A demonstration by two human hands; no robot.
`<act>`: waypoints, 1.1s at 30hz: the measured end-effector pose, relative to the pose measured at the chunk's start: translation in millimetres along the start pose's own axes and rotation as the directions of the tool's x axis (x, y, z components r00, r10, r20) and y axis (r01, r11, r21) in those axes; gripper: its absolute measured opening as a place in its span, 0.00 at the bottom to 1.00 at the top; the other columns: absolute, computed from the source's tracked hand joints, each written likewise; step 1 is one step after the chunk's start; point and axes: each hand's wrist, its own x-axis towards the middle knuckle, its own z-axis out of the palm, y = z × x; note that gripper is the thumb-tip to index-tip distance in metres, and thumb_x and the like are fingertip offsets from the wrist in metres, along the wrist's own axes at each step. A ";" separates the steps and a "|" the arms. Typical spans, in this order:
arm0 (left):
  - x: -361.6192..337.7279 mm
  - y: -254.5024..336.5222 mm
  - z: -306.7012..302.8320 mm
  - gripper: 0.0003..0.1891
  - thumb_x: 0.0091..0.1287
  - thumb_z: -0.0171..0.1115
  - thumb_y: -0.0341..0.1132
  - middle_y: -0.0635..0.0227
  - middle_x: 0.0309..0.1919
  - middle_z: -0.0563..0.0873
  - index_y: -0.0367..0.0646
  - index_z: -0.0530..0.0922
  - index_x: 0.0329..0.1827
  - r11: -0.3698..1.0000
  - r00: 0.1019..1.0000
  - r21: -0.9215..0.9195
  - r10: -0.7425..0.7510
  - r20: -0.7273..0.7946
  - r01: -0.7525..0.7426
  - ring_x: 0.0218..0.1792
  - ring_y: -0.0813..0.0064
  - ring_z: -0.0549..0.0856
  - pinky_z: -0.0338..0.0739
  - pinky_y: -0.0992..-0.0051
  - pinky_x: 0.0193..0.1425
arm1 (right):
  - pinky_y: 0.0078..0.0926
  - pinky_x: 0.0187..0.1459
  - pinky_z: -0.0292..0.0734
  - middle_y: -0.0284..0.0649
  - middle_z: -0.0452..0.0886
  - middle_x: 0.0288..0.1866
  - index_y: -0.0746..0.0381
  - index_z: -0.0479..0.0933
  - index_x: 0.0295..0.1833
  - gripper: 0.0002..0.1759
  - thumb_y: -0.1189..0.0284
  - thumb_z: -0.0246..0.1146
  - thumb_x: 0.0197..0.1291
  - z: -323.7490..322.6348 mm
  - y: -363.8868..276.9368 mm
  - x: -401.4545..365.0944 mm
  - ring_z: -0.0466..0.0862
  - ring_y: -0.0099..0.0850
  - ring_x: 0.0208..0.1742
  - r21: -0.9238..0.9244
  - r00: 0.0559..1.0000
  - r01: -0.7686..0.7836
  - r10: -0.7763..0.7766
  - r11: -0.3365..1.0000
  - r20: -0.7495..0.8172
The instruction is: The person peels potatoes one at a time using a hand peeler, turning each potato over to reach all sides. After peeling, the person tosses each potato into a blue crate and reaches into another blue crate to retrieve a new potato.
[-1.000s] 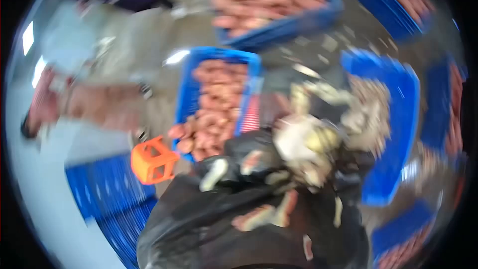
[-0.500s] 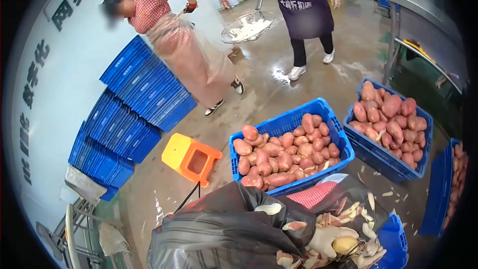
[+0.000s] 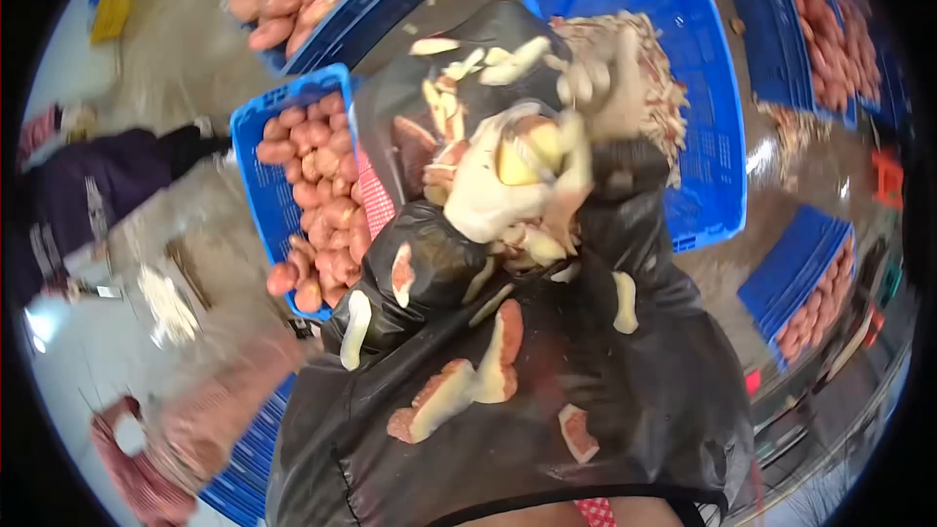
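Note:
My left hand [image 3: 488, 185], in a pale glove, is wrapped round a mostly peeled yellow potato [image 3: 529, 149] above my lap. My right hand [image 3: 605, 88], also gloved and smeared by motion, is just beyond the potato with its fingers curled. What it holds, if anything, I cannot make out. Red-and-cream potato peels [image 3: 444, 112] lie around the left hand and over the black apron [image 3: 586, 381]. Past the right hand stands a blue crate [image 3: 717, 107] with a heap of peels [image 3: 659, 63] inside.
A blue crate [image 3: 256, 190] of red potatoes [image 3: 317, 176] sits close on the left. Further potato crates stand ahead [image 3: 361, 24] and at the right [image 3: 781, 49]. Two other people, one in a dark apron [image 3: 107, 181], are at the left on the wet floor.
My view has swung down and turned, bringing my lap and both hands to the middle. The peel crate now shows widely; the two people have shifted to the left edge.

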 end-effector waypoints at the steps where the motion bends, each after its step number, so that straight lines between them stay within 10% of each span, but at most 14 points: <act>1: 4.4 -15.4 -4.6 0.40 0.40 0.72 0.26 0.63 0.53 0.74 0.40 0.65 0.62 0.989 0.993 0.094 0.113 -0.014 -0.111 0.54 0.74 0.74 0.69 0.75 0.58 | 0.32 0.27 0.70 0.27 0.64 0.16 0.54 0.67 0.28 0.20 0.52 0.47 0.67 -0.4 -4.1 20.7 0.67 0.26 0.18 0.024 0.907 -0.062 0.067 0.998 -0.417; 4: 4.3 1.8 -5.1 0.41 0.40 0.71 0.28 0.65 0.53 0.72 0.42 0.64 0.63 0.999 0.998 -0.037 -0.006 0.065 0.009 0.56 0.72 0.70 0.65 0.72 0.62 | 0.34 0.29 0.72 0.26 0.63 0.16 0.54 0.68 0.28 0.21 0.52 0.46 0.68 -35.6 -15.4 28.2 0.68 0.25 0.20 0.141 0.952 0.049 -0.004 0.989 -0.306; 5: 9.2 -0.8 -4.4 0.43 0.39 0.72 0.28 0.65 0.54 0.72 0.42 0.63 0.64 0.994 0.998 -0.105 0.027 0.049 -0.022 0.57 0.72 0.70 0.66 0.72 0.62 | 0.35 0.29 0.71 0.26 0.63 0.16 0.53 0.68 0.29 0.22 0.48 0.46 0.66 -36.3 -9.5 18.8 0.69 0.27 0.21 0.415 0.939 -0.006 -0.138 0.910 0.316; 9: 5.3 -9.4 -4.4 0.44 0.36 0.67 0.23 0.64 0.53 0.73 0.41 0.62 0.64 0.824 0.993 -0.555 -0.117 0.025 0.111 0.53 0.72 0.73 0.71 0.74 0.57 | 0.37 0.24 0.67 0.27 0.63 0.16 0.53 0.67 0.29 0.25 0.44 0.46 0.64 -16.7 1.8 25.8 0.68 0.31 0.20 0.070 0.960 -0.063 0.080 0.996 -0.268; 12: 1.2 -7.6 1.8 0.43 0.37 0.66 0.23 0.64 0.52 0.74 0.40 0.62 0.64 0.787 0.994 -0.609 -0.104 0.028 0.100 0.52 0.70 0.75 0.71 0.74 0.57 | 0.38 0.26 0.69 0.29 0.61 0.14 0.54 0.66 0.25 0.25 0.46 0.46 0.64 -20.3 0.1 9.6 0.66 0.31 0.16 0.385 0.987 0.016 -0.077 0.923 0.144; 13: -1.5 -9.1 1.1 0.43 0.37 0.65 0.24 0.63 0.51 0.74 0.40 0.62 0.64 0.820 0.996 -0.569 -0.085 -0.008 0.065 0.51 0.70 0.75 0.71 0.74 0.57 | 0.41 0.28 0.71 0.30 0.60 0.13 0.56 0.67 0.27 0.24 0.46 0.48 0.64 -11.5 5.7 0.0 0.66 0.31 0.15 0.539 0.951 -0.255 0.108 0.803 0.290; 16: -1.7 -5.6 -1.2 0.43 0.36 0.65 0.25 0.63 0.50 0.75 0.40 0.62 0.64 0.821 0.994 -0.569 -0.093 -0.052 0.047 0.50 0.69 0.76 0.72 0.73 0.56 | 0.38 0.25 0.71 0.30 0.63 0.15 0.58 0.67 0.32 0.22 0.50 0.52 0.64 -17.2 6.9 36.4 0.69 0.33 0.17 0.222 0.962 0.010 0.051 0.975 -0.267; 19: 1.5 -13.1 1.1 0.44 0.35 0.65 0.26 0.63 0.51 0.74 0.39 0.62 0.64 0.763 0.993 -0.645 -0.105 -0.058 0.043 0.51 0.69 0.76 0.72 0.73 0.57 | 0.37 0.25 0.72 0.31 0.64 0.16 0.59 0.68 0.32 0.21 0.51 0.51 0.65 -16.7 -2.0 12.0 0.70 0.32 0.18 0.410 0.996 0.002 -0.039 0.912 0.081; 20: 0.2 -13.6 0.2 0.44 0.35 0.65 0.26 0.63 0.52 0.74 0.39 0.62 0.64 0.794 0.995 -0.606 -0.089 -0.040 0.046 0.52 0.69 0.76 0.72 0.73 0.57 | 0.36 0.25 0.71 0.31 0.64 0.15 0.60 0.69 0.31 0.22 0.51 0.51 0.65 0.4 1.4 -5.1 0.70 0.32 0.18 0.179 0.995 0.041 -0.057 0.983 0.086; 24: 1.3 -17.3 3.9 0.44 0.38 0.65 0.33 0.60 0.53 0.72 0.37 0.59 0.65 0.749 0.996 -0.662 -0.075 -0.045 0.026 0.55 0.65 0.74 0.68 0.69 0.61 | 0.31 0.25 0.67 0.29 0.62 0.15 0.57 0.68 0.29 0.21 0.51 0.52 0.64 -39.8 -9.2 45.9 0.66 0.29 0.17 0.191 0.942 0.132 -0.064 0.973 -0.330; 27: -2.7 -29.7 -4.8 0.46 0.41 0.65 0.37 0.56 0.58 0.69 0.37 0.55 0.67 0.561 1.000 -0.828 0.008 -0.001 -0.005 0.59 0.61 0.71 0.62 0.65 0.66 | 0.31 0.21 0.64 0.27 0.63 0.15 0.55 0.69 0.29 0.21 0.51 0.49 0.66 -12.4 -20.0 3.7 0.64 0.26 0.15 0.335 0.998 0.021 -0.040 0.942 0.049; 31: -10.4 0.6 0.4 0.45 0.42 0.64 0.28 0.61 0.57 0.69 0.38 0.54 0.68 0.706 0.994 -0.708 -0.086 -0.074 0.008 0.58 0.65 0.71 0.66 0.67 0.62 | 0.33 0.24 0.69 0.29 0.65 0.15 0.59 0.73 0.30 0.26 0.48 0.47 0.66 12.9 6.0 -5.5 0.70 0.27 0.19 0.219 0.965 -0.116 0.059 0.969 0.254; 33: -18.5 -9.6 -4.3 0.48 0.38 0.68 0.26 0.63 0.55 0.70 0.39 0.55 0.68 0.939 0.996 -0.334 -0.089 -0.008 0.081 0.57 0.70 0.71 0.65 0.70 0.62 | 0.31 0.27 0.72 0.32 0.66 0.16 0.65 0.72 0.27 0.27 0.51 0.50 0.65 21.7 11.8 -11.4 0.71 0.29 0.20 0.158 0.976 -0.214 0.207 0.964 0.061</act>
